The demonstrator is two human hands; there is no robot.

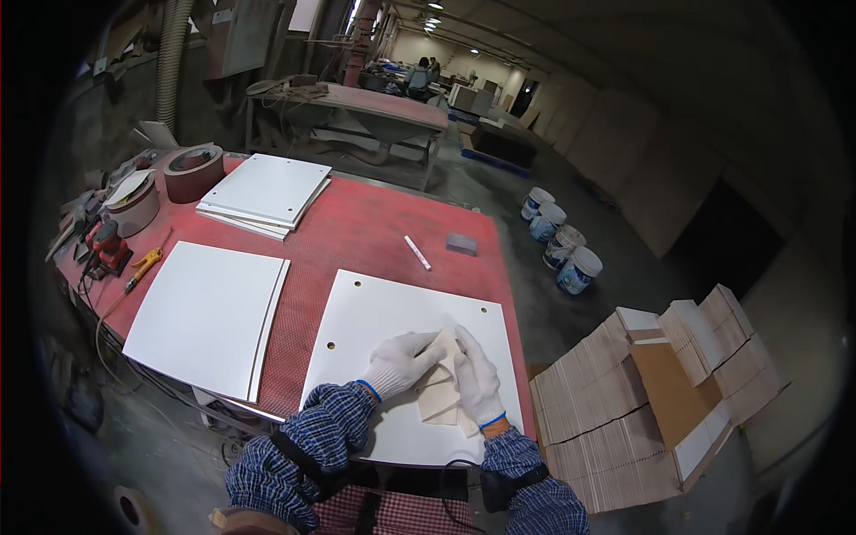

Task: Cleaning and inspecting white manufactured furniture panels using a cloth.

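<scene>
A white panel (419, 303) with several round holes lies at the near edge of a red work table (392, 223). Over it, both my hands wear white knit gloves. Between them is a cream, folded cloth-like piece (439, 403), its lower part resting on the panel. The fingers of my left hand (401, 359) are closed on its upper left side. My right hand (479, 379) grips the right side, fingers pointing away from me. The fingertips partly cover the upper end of the piece. Beyond the hands lie a white marker pen (417, 252) and a small grey block (461, 243).
White panels (205, 312) lie at the left, with another stack (267, 192) behind. A red sander (109, 248), a yellow air gun (145, 263) and abrasive rolls (193, 174) sit at the left edge. Stacked boards (593, 392) stand right; buckets (580, 270) line the floor.
</scene>
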